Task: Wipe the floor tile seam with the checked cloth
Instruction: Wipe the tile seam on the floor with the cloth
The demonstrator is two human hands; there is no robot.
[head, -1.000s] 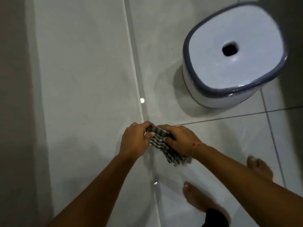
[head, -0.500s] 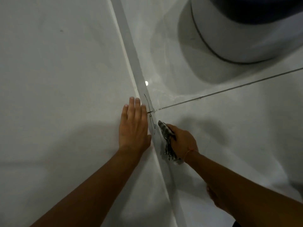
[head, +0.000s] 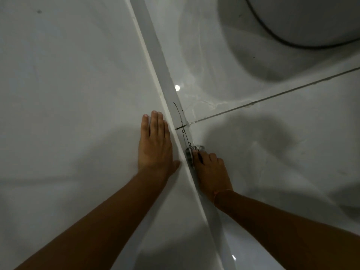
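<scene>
Hands worked low over pale glossy floor tiles (head: 253,172). The right hand (head: 211,173), its grip closed around a bunched grey-and-white checked cloth (head: 190,153), pressed the fabric onto the grey grouted tile seam (head: 155,53) just below centre frame. The left hand (head: 154,142) lay flat and empty, fingers together, on the tile just left of the seam. The seam's long axis ran from top centre to lower right; the crumpled cloth lay roughly along it, tip pointing up-frame toward thin dark scribble marks (head: 182,123) where a thinner cross joint (head: 272,97) met it. Judged risk: the small wad could slide off the narrow strip onto slick tile, missing the marks.
</scene>
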